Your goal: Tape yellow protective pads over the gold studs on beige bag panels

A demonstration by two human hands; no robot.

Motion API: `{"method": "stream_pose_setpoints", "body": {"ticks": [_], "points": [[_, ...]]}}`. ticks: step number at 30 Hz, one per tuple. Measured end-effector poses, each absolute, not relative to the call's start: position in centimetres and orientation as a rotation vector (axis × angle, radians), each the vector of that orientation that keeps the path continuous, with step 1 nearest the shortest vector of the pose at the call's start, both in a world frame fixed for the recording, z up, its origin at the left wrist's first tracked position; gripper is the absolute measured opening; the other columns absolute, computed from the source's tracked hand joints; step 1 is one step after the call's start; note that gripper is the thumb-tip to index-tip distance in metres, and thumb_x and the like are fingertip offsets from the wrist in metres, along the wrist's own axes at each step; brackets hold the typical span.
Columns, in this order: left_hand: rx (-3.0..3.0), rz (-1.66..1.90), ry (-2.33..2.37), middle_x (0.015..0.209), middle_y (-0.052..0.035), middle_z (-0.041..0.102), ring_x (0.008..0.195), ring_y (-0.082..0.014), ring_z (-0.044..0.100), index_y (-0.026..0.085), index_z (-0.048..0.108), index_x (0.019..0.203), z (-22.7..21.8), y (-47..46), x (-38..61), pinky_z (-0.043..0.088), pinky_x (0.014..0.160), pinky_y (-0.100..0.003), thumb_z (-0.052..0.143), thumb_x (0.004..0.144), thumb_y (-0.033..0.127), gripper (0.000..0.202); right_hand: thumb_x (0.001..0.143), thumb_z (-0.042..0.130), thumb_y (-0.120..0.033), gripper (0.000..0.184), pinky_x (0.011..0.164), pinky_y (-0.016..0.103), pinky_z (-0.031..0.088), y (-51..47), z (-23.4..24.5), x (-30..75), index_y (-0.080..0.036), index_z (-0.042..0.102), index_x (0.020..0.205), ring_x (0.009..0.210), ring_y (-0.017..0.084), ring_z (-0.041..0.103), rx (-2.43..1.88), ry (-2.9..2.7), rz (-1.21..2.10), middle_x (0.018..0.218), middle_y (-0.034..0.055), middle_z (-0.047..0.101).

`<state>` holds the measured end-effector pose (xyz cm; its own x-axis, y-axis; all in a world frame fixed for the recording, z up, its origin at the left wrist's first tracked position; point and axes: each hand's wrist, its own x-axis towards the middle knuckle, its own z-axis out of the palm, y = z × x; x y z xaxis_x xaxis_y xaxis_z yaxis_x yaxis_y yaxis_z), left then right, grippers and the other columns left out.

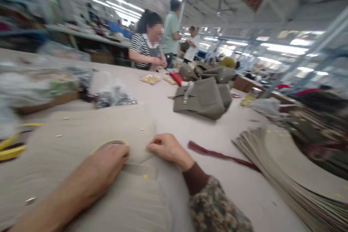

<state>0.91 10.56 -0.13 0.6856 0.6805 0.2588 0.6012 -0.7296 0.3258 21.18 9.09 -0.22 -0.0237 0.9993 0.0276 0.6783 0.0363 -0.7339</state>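
Note:
My left hand (110,163) is closed around a yellow-edged roll of tape (111,142), and its fingers hide most of the roll. Beneath it lie broad beige fabric or leather panels (81,127) with small metal bits on them. A smaller flap piece (140,169) with a yellow mark sits just below the hand. My right hand (168,148) has thumb and fingers pinched together at the right edge of the panels. Whatever is in that pinch is too small and blurred to make out.
A fanned stack of beige panels (261,152) lies at right, near a dark red strap (223,155). Grey-green bags (201,98) stand further back. At left are yellow-edged rolls (12,152) and plastic bags (32,83). A co-worker (145,47) works across the table.

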Motion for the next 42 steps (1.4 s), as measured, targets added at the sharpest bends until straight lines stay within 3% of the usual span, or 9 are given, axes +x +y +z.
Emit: {"method": "stream_pose_setpoints", "body": {"ticks": [4,10,13,19,24,26,33,37,42], "points": [[2.733,0.393,1.145,0.086,-0.0036,0.060,0.082,-0.0187,0.055,0.020,0.055,0.085,0.1,10.2,-2.8,0.044,0.074,-0.031,0.037,0.094,0.017,0.020,0.082,0.059,-0.021,0.015,0.051,0.020,0.040,9.5,-0.5,22.1,-0.015,0.072,0.077,0.051,0.011,0.055,-1.615,-1.626,0.853,0.056,-0.0023,0.064],[2.637,0.369,1.124,0.084,-0.0014,0.059,0.077,-0.0177,0.055,0.021,0.048,0.087,0.0,10.0,-1.7,0.040,0.069,-0.030,0.035,0.095,0.017,0.016,0.082,0.063,-0.016,0.013,0.073,0.025,0.048,8.2,-0.8,22.0,-0.020,0.076,0.084,0.075,0.016,0.066,-1.433,-2.001,0.693,0.082,0.0026,0.075],[2.606,0.348,1.121,0.082,-0.0011,0.060,0.075,-0.0172,0.055,0.021,0.048,0.086,0.3,9.8,-1.9,0.040,0.067,-0.029,0.035,0.095,0.018,0.016,0.085,0.062,-0.017,0.014,0.076,0.027,0.048,8.8,-1.6,21.9,-0.021,0.076,0.087,0.078,0.017,0.067,-1.401,-2.109,0.563,0.084,0.0041,0.075],[2.598,0.372,1.108,0.078,0.0004,0.059,0.070,-0.0158,0.055,0.021,0.048,0.084,0.7,9.6,-1.9,0.039,0.064,-0.028,0.036,0.095,0.017,0.016,0.081,0.064,-0.019,0.012,0.070,0.026,0.047,9.2,-1.5,21.7,-0.020,0.076,0.081,0.073,0.017,0.065,-1.503,-2.040,0.619,0.081,0.0033,0.074],[2.653,0.467,1.076,0.076,0.0010,0.060,0.070,-0.0156,0.057,0.021,0.050,0.085,0.4,9.6,-1.9,0.041,0.063,-0.026,0.036,0.097,0.020,0.019,0.078,0.062,-0.021,0.015,0.047,0.021,0.033,8.2,-0.4,22.3,-0.016,0.075,0.073,0.049,0.010,0.049,-1.587,-2.043,1.125,0.057,-0.0028,0.064],[2.658,0.537,1.058,0.078,0.0008,0.063,0.072,-0.0155,0.060,0.021,0.053,0.089,0.1,9.7,-1.9,0.043,0.064,-0.026,0.038,0.097,0.020,0.017,0.079,0.061,-0.022,0.018,0.044,0.020,0.029,8.1,-0.2,22.4,-0.015,0.075,0.070,0.045,0.008,0.043,-1.558,-2.042,1.239,0.051,-0.0042,0.059],[2.667,0.878,0.990,0.102,-0.0036,0.071,0.083,-0.0152,0.069,0.022,0.051,0.116,0.1,9.5,-2.0,0.050,0.069,-0.024,0.039,0.099,0.024,0.021,0.083,0.062,-0.025,0.017,0.060,0.024,0.047,7.8,0.6,19.9,-0.016,0.074,0.090,0.064,0.014,0.061,-1.327,-1.704,0.837,0.075,0.0028,0.071],[2.684,0.877,0.985,0.103,-0.0058,0.072,0.087,-0.0170,0.070,0.021,0.031,0.139,0.0,9.2,-1.9,0.053,0.071,-0.026,0.037,0.099,0.023,0.040,0.084,0.060,-0.016,0.018,0.068,0.026,0.051,7.3,1.1,18.4,-0.017,0.071,0.098,0.073,0.015,0.064,-1.093,-1.845,0.619,0.088,0.0060,0.072],[2.664,0.786,1.070,0.087,-0.0041,0.072,0.072,-0.0193,0.071,0.020,0.033,0.132,-0.2,8.9,-1.5,0.049,0.056,-0.026,0.035,0.100,0.027,0.033,0.085,0.058,-0.011,0.016,0.069,0.027,0.052,7.3,1.1,17.9,-0.018,0.067,0.096,0.073,0.015,0.063,-0.969,-1.964,0.434,0.085,0.0060,0.070]]}}
